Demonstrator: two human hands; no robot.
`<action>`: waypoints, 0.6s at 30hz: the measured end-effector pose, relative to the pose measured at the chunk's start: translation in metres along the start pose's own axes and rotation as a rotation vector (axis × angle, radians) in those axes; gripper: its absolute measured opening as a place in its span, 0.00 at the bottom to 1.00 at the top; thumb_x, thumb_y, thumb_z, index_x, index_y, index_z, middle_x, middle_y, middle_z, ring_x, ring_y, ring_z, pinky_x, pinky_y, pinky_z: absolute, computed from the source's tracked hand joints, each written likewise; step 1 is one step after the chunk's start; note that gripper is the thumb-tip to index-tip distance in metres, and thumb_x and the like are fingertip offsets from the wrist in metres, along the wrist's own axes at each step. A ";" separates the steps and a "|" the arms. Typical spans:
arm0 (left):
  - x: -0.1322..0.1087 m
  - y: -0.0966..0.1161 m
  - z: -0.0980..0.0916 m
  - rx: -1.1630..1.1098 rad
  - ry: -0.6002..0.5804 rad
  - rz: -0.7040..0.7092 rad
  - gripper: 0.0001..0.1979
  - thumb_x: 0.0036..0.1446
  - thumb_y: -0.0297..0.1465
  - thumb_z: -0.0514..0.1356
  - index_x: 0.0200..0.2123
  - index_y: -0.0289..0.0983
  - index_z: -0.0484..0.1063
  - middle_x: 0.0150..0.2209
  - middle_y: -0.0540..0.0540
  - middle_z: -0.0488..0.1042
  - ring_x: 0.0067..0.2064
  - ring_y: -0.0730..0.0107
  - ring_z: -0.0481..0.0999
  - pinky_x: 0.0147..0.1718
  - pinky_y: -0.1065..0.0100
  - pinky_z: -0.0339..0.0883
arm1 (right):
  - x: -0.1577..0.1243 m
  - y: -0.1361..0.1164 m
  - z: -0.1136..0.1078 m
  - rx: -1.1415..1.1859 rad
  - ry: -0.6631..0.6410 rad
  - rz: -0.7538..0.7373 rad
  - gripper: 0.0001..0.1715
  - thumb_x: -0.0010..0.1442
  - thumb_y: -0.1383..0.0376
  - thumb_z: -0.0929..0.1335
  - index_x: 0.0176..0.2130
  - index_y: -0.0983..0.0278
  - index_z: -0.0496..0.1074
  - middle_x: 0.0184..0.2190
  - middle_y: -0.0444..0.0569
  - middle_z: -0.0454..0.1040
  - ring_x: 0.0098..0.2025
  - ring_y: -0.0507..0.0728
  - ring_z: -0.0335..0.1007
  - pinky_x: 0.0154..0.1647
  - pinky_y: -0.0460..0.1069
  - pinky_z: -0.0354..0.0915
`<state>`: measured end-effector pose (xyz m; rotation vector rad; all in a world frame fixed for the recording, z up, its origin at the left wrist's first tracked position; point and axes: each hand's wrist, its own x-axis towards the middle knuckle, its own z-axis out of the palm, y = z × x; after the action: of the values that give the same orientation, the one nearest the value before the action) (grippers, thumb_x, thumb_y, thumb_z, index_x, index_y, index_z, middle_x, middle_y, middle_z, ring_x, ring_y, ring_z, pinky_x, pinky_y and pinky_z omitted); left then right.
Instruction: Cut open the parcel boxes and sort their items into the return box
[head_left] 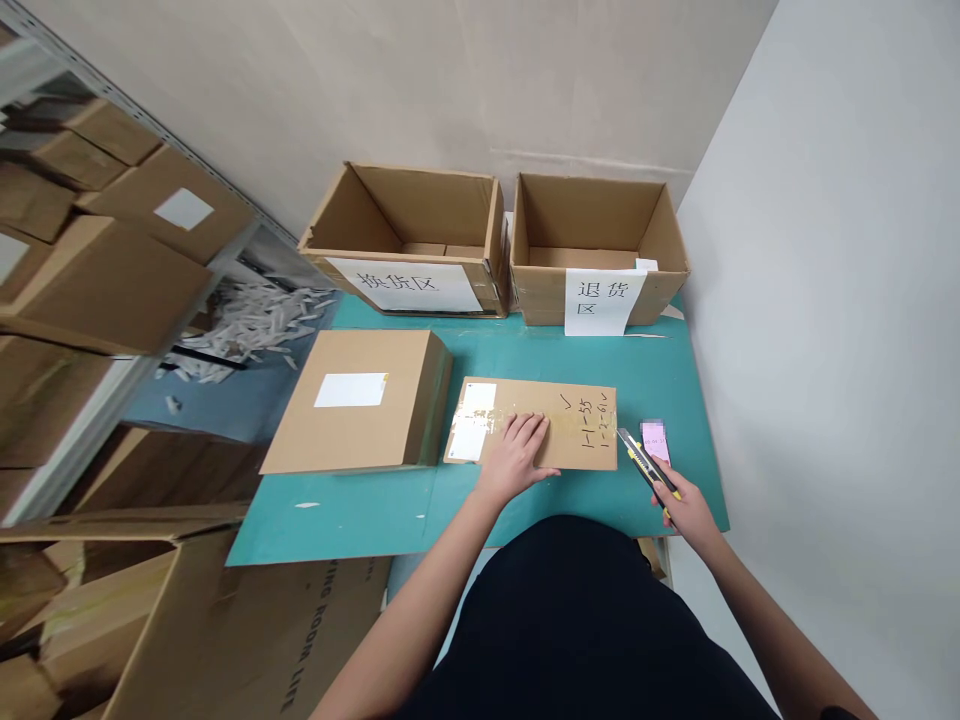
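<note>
Flat on top of a small cardboard box (pixel 566 425) rests my left hand (pixel 519 455), its fingers stretched out. The box has tape along its middle, a torn white label at its left end and handwritten numbers at its right. My right hand (pixel 684 508) grips a yellow and black utility knife (pixel 646 467). The blade is out, and its tip is at the right end of the box; whether it touches cannot be made out. Just beyond the knife lies a phone (pixel 655 440) with a lit pink screen.
A larger closed carton (pixel 352 400) stands on the green table (pixel 360 515) at left. Two open boxes with paper signs, a left one (pixel 412 285) and a right one (pixel 540 295), line the back. Shelves of cartons (pixel 97 270) fill the left side; a white wall (pixel 832 300) borders the right.
</note>
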<state>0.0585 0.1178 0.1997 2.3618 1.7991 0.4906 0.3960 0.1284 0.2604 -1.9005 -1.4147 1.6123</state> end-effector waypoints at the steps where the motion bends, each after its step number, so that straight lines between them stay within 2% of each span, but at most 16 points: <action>1: 0.001 0.000 0.000 0.002 -0.002 -0.001 0.45 0.55 0.57 0.60 0.66 0.33 0.61 0.61 0.31 0.69 0.63 0.40 0.65 0.67 0.41 0.50 | 0.000 0.001 -0.001 0.007 -0.021 0.008 0.47 0.56 0.47 0.66 0.69 0.61 0.61 0.25 0.41 0.72 0.15 0.49 0.61 0.14 0.44 0.55; 5: 0.002 -0.001 0.000 0.001 -0.004 -0.003 0.45 0.55 0.57 0.61 0.66 0.33 0.60 0.61 0.31 0.68 0.63 0.40 0.65 0.66 0.41 0.50 | -0.001 0.004 -0.001 0.041 -0.059 0.014 0.48 0.54 0.47 0.67 0.68 0.62 0.61 0.24 0.39 0.72 0.14 0.49 0.60 0.13 0.44 0.54; 11: 0.001 0.004 -0.007 0.000 -0.025 -0.039 0.42 0.54 0.54 0.64 0.65 0.37 0.62 0.56 0.34 0.72 0.59 0.42 0.68 0.65 0.42 0.52 | -0.013 -0.003 -0.005 0.073 0.024 0.018 0.48 0.53 0.45 0.69 0.66 0.62 0.65 0.24 0.41 0.73 0.14 0.49 0.60 0.13 0.44 0.53; 18: 0.015 0.013 -0.029 0.046 -0.154 -0.086 0.39 0.51 0.49 0.69 0.62 0.39 0.65 0.56 0.36 0.71 0.57 0.45 0.69 0.60 0.47 0.57 | -0.023 -0.011 -0.019 0.104 0.104 0.028 0.48 0.53 0.45 0.70 0.67 0.61 0.64 0.25 0.42 0.73 0.16 0.49 0.63 0.14 0.44 0.57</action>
<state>0.0647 0.1258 0.2335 2.2698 1.8506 0.2517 0.4093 0.1219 0.2886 -1.9222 -1.2435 1.5434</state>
